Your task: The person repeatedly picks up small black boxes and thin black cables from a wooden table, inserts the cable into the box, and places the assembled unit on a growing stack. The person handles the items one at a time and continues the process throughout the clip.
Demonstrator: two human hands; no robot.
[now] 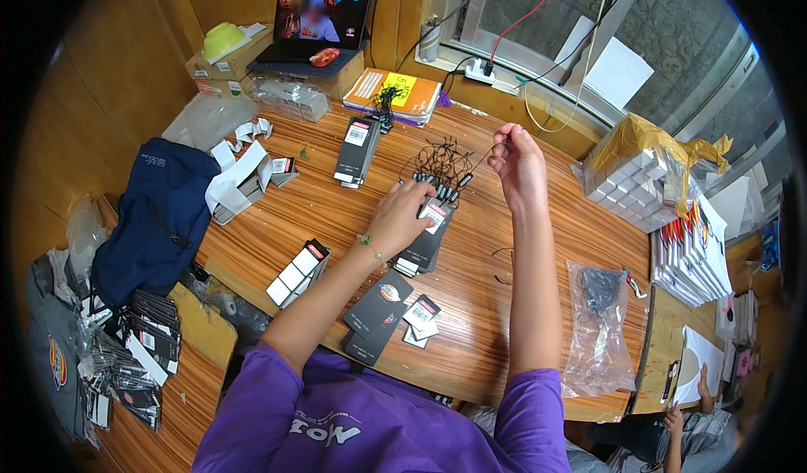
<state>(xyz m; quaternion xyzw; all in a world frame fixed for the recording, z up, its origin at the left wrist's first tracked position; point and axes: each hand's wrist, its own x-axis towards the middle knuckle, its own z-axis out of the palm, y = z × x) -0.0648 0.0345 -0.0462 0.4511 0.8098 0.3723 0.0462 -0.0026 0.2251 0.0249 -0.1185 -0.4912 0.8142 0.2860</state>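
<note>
Nearest the person, loose black and white card tags [382, 309] lie on the striped wooden table [487, 322]. Beyond them the left hand [402, 212] presses spread fingers flat on a stack of black rectangular hang tags [425, 242]. Farther off, the right hand [519, 163] pinches a thin black string loop [487, 157] drawn from the tangled bundle of black strings [444, 163].

L hand [402, 212] flat on stack of black hang tags [424, 242] w/ looped strings on wooden worktop [471, 322]; R hand [519, 163] raised, pinching thin black string [479, 160]; clear plastic bag [598, 330] to R.
</note>
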